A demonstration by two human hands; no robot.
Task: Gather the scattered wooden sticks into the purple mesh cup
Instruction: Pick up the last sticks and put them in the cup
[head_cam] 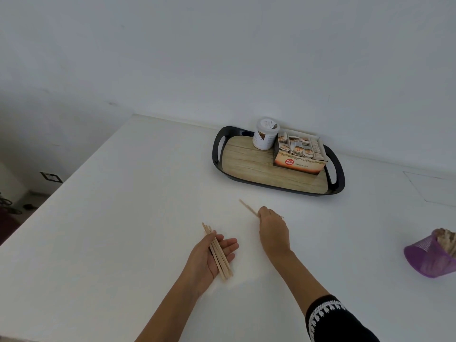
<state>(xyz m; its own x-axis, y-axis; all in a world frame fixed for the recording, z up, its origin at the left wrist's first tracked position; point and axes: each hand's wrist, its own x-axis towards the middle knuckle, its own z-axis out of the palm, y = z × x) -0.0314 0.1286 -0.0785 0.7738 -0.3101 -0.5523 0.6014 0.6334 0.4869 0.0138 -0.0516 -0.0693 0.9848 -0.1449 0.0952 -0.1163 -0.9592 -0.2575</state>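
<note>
My left hand [209, 255] lies palm up on the white table and holds a bundle of several wooden sticks [217, 250], thumb over them. My right hand [272, 230] is further forward, fingers pinched on one end of a single wooden stick [247, 207] that points away to the left. The purple mesh cup [429, 255] stands at the far right edge of the view, partly cut off, with several sticks inside it.
A black tray [218, 151] with a wood-pattern floor sits at the back by the wall. It carries a white jar [266, 133] and an open box of ginger tea bags [299, 154]. The table's left edge [61, 183] drops to the floor.
</note>
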